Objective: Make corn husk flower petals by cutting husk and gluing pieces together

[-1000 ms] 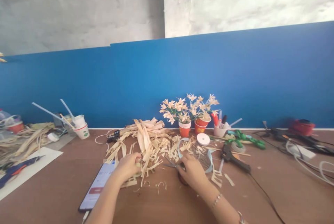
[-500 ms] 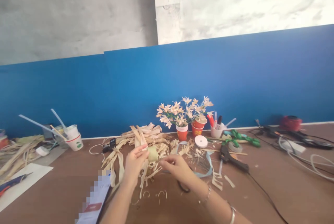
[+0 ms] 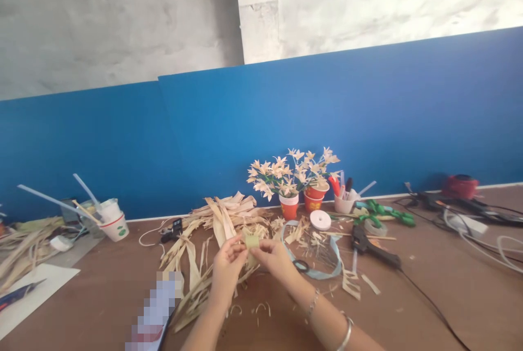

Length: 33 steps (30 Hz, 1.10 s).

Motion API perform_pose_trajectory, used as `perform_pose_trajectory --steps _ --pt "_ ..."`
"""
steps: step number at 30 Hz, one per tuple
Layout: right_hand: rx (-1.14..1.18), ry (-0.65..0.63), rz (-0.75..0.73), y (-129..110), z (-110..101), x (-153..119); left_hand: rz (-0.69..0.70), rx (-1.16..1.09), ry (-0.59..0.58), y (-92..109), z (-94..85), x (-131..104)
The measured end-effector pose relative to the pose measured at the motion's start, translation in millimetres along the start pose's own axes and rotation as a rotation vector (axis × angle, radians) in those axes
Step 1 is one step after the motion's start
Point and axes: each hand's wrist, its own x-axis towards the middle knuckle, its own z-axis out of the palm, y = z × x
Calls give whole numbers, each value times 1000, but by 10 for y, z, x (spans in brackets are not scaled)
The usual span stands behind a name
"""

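Over the pile of dried husks, my left hand (image 3: 229, 265) and my right hand (image 3: 275, 258) are close together. Between them is a small pale green piece (image 3: 252, 241), with the fingertips of each hand pinching one side; whether it is husk or paper I cannot tell. Cream dried husk strips (image 3: 223, 223) lie behind my left hand. To the right of my right hand, a light blue ribbon (image 3: 333, 272) curls on the brown table (image 3: 310, 329), with scissors handles (image 3: 301, 266) partly showing beside it.
Orange cups (image 3: 289, 210) hold cream flowers (image 3: 281, 168) against the blue partition (image 3: 204, 133). A glue gun (image 3: 376, 250) with a trailing cord lies right, near a white spool (image 3: 320, 220). A phone (image 3: 153, 318) lies front left; a straw-filled cup (image 3: 115, 225) stands farther left.
My hands have come together, and my right hand now grips the pale green piece too. The piece, held by my left hand before, has moved slightly right and turned flatter toward me.
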Motion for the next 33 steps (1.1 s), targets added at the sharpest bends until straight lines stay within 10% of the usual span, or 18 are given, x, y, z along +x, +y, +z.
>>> perform_pose_trajectory --steps 33 --pt "-313 15 -48 -171 -98 -67 41 259 -71 -7 19 -45"
